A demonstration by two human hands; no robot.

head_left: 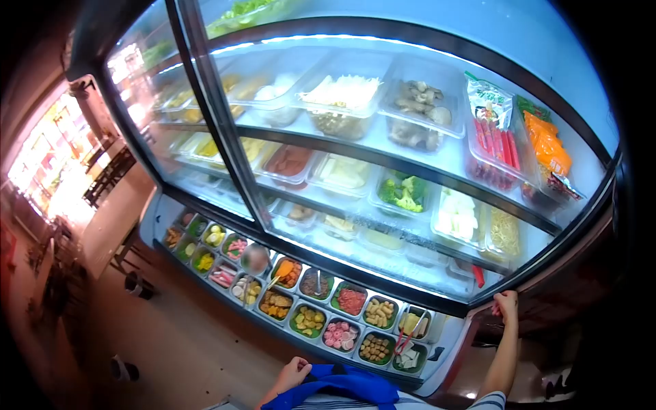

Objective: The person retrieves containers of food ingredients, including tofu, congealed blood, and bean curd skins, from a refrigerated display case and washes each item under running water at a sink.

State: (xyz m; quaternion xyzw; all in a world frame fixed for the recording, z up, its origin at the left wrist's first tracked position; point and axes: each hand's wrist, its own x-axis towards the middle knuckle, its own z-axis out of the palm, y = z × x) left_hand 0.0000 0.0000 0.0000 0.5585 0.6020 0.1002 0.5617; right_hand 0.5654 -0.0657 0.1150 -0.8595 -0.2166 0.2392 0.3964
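My left hand (294, 372) is low in the middle, fingers curled together, beside the blue cloth (342, 388) at my front. Nothing shows in its grasp, but the inside of the fingers is hidden. Out to the right, my right hand (506, 305) is closed at the lower right corner of the display fridge (437, 304). Whether it grips the frame there I cannot tell. Under the fridge glass runs a double row of metal pans of food, among them pink slices (340, 335), peanut-like pieces (380, 312) and white pieces with red-handled tongs (406, 342).
Behind the glass, shelves hold plastic tubs of mushrooms (420, 99), broccoli (403, 193), noodles (504, 232) and red sticks (495, 143). A sliding-door frame (219, 123) crosses the left side. Tables (119, 212) and a dark bin (137, 285) stand on the floor at left.
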